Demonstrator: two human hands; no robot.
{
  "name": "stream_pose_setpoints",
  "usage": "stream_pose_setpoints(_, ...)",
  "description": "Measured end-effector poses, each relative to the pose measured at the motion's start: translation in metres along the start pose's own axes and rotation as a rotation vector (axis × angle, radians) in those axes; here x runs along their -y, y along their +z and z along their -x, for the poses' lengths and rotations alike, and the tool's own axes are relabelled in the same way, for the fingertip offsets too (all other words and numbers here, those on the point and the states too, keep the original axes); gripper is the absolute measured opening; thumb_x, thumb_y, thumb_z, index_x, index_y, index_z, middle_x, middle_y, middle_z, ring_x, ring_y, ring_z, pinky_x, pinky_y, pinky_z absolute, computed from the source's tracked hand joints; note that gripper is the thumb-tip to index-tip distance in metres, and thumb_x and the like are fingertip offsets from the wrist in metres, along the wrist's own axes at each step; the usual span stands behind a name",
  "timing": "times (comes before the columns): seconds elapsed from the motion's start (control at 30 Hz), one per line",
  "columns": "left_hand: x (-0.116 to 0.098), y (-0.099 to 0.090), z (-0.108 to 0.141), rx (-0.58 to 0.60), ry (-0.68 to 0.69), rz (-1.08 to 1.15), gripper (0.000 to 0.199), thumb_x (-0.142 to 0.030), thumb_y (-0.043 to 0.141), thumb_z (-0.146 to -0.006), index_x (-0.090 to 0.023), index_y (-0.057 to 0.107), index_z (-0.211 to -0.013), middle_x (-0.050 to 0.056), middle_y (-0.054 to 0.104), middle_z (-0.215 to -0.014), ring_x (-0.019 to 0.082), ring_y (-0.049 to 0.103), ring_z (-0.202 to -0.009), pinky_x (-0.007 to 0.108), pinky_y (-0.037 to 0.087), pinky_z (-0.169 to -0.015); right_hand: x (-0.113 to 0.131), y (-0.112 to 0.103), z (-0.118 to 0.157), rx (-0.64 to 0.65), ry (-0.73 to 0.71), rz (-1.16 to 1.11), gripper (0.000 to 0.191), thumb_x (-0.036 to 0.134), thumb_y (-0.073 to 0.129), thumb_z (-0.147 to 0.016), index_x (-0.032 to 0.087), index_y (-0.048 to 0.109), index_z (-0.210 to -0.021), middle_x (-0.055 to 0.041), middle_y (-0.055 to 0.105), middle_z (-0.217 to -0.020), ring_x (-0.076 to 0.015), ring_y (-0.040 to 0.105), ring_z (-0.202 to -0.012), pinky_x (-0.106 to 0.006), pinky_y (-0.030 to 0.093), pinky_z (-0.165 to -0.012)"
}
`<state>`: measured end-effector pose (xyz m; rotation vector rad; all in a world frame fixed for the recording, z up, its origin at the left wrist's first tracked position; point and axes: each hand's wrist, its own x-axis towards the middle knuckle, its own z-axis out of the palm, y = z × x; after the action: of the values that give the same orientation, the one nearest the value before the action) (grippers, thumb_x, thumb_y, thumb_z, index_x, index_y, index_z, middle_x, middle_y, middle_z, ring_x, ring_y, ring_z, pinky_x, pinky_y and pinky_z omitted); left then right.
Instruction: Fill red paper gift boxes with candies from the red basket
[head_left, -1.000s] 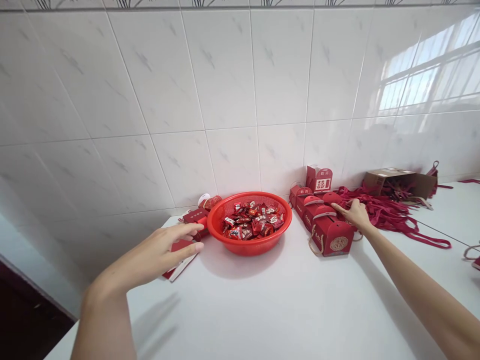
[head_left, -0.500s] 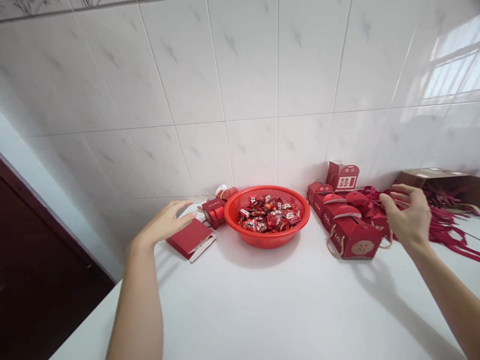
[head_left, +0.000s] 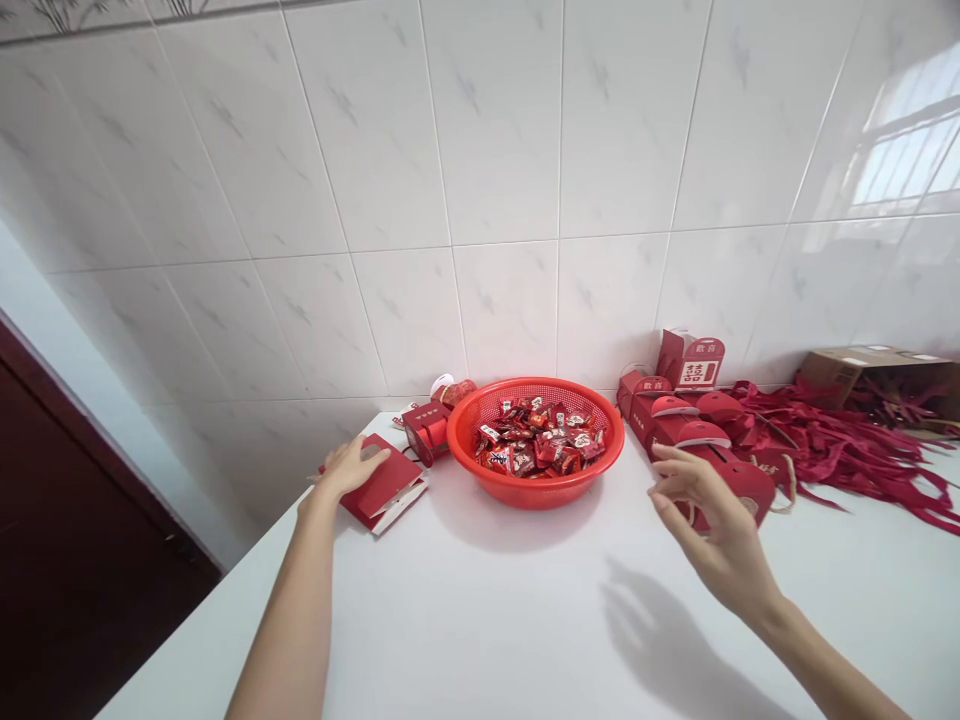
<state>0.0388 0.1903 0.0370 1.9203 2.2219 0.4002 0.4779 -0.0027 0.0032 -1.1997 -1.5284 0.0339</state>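
Note:
At the left, my left hand [head_left: 346, 470] lies over the left edge of a flat, folded red box [head_left: 386, 485], its thumb stretched across the top and apart from the fingers. My right hand [head_left: 712, 540] hovers above the table with bent, parted fingers and nothing in them. Just behind it stands a row of made-up red gift boxes [head_left: 705, 450] with rope handles, partly hidden by the hand. Between my hands sits a red plastic basket [head_left: 536, 492] holding many wrapped candies [head_left: 536, 440].
A small red box [head_left: 426, 428] stands left of the basket. Another upright box [head_left: 690, 360] is against the tiled wall [head_left: 502, 310]. Dark red ribbons [head_left: 847, 450] spread at the right, beside an open cardboard box [head_left: 832, 375]. The white table's [head_left: 465, 620] left edge runs diagonally.
My left hand has come down onto the folded red box. My right hand has moved left and toward me, from beside the ribbons to in front of the gift boxes.

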Motion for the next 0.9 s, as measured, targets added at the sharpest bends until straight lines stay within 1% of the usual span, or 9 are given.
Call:
stream_pose_setpoints(0.07, 0.0, -0.004, 0.0, 0.044, -0.051, 0.019, 0.067, -0.065, 0.054, -0.076, -0.017, 0.062, -0.122, 0.028, 0.056, -0.139, 0.053, 0.044, -0.135, 0.066, 0.044, -0.096, 0.002, 0.008, 0.006, 0.088, -0.01, 0.001, 0.01, 0.03, 0.055, -0.097, 0.025, 0.059, -0.104, -0.013, 0.065, -0.122, -0.0277, 0.065, -0.114, -0.036, 0.056, -0.077)
stream_pose_setpoints(0.13, -0.001, -0.009, 0.003, 0.108, -0.066, 0.043, 0.055, -0.066, 0.06, -0.07, -0.019, 0.066, -0.097, 0.022, 0.069, -0.116, 0.046, 0.06, -0.119, 0.052, 0.052, -0.089, 0.005, 0.015, 0.013, 0.174, -0.001, -0.022, 0.009, 0.03, 0.052, -0.098, 0.025, 0.059, -0.103, -0.0121, 0.066, -0.122, -0.024, 0.069, -0.1, -0.035, 0.056, -0.075)
stream_pose_setpoints(0.23, -0.009, -0.017, 0.013, 0.359, -0.035, 0.151, 0.053, -0.069, 0.073, -0.058, -0.021, 0.055, -0.069, 0.009, 0.072, -0.079, 0.031, 0.071, -0.086, 0.036, 0.055, -0.076, 0.01, 0.025, 0.023, 0.333, 0.049, -0.081, 0.015, 0.032, 0.048, -0.1, 0.024, 0.06, -0.101, -0.011, 0.067, -0.118, -0.0177, 0.066, -0.077, -0.035, 0.055, -0.071)
stream_pose_setpoints(0.37, -0.03, -0.018, 0.026, 0.783, 0.019, 0.285, 0.062, -0.066, 0.087, -0.042, -0.021, 0.05, -0.063, 0.002, 0.065, -0.063, 0.023, 0.069, -0.069, 0.034, 0.056, -0.073, 0.018, 0.04, 0.036, 0.598, 0.188, -0.077, 0.022, 0.038, 0.046, -0.099, 0.023, 0.062, -0.096, -0.0056, 0.07, -0.09, -0.0193, 0.064, -0.076, -0.034, 0.053, -0.071)
stream_pose_setpoints(0.43, -0.042, -0.013, 0.03, 0.902, 0.077, 0.308, 0.062, -0.064, 0.089, -0.042, -0.021, 0.049, -0.063, 0.001, 0.063, -0.06, 0.023, 0.07, -0.066, 0.035, 0.057, -0.071, 0.023, 0.047, 0.042, 0.686, 0.234, -0.029, 0.027, 0.039, 0.046, -0.098, 0.022, 0.064, -0.088, -0.0051, 0.07, -0.084, -0.0207, 0.063, -0.078, -0.034, 0.05, -0.071)
stream_pose_setpoints(0.53, -0.059, 0.001, 0.032, 0.989, 0.164, 0.344, 0.06, -0.06, 0.09, -0.045, -0.021, 0.049, -0.064, 0.0, 0.063, -0.059, 0.022, 0.068, -0.061, 0.033, 0.055, -0.065, 0.03, 0.056, 0.05, 0.788, 0.248, 0.016, 0.037, 0.042, 0.046, -0.099, 0.02, 0.065, -0.076, -0.0051, 0.068, -0.078, -0.0202, 0.06, -0.076, -0.035, 0.047, -0.074)
stream_pose_setpoints(0.6, -0.068, 0.013, 0.032, 1.03, 0.234, 0.367, 0.058, -0.057, 0.091, -0.046, -0.02, 0.05, -0.064, -0.001, 0.062, -0.058, 0.02, 0.066, -0.058, 0.031, 0.054, -0.061, 0.033, 0.062, 0.054, 0.824, 0.255, 0.019, 0.041, 0.043, 0.046, -0.099, 0.019, 0.064, -0.071, -0.0035, 0.065, -0.073, -0.0188, 0.056, -0.073, -0.035, 0.045, -0.078)
stream_pose_setpoints(0.7, -0.076, 0.03, 0.029, 1.101, 0.322, 0.414, 0.059, -0.056, 0.091, -0.047, -0.019, 0.048, -0.063, -0.002, 0.062, -0.058, 0.018, 0.065, -0.057, 0.028, 0.052, -0.058, 0.034, 0.067, 0.059, 0.809, 0.304, -0.033, 0.039, 0.041, 0.051, -0.096, 0.019, 0.063, -0.066, -0.0013, 0.059, -0.068, -0.0182, 0.052, -0.073, -0.037, 0.042, -0.081)
stream_pose_setpoints(0.9, -0.067, 0.047, 0.023, 1.2, 0.354, 0.535, 0.06, -0.059, 0.09, -0.049, -0.018, 0.053, -0.07, 0.0, 0.067, -0.062, 0.02, 0.067, -0.057, 0.029, 0.052, -0.057, 0.035, 0.064, 0.058, 0.727, 0.423, -0.268, 0.029, 0.041, 0.056, -0.086, 0.019, 0.06, -0.067, -0.0023, 0.062, -0.074, -0.017, 0.055, -0.071, -0.029, 0.044, -0.068)
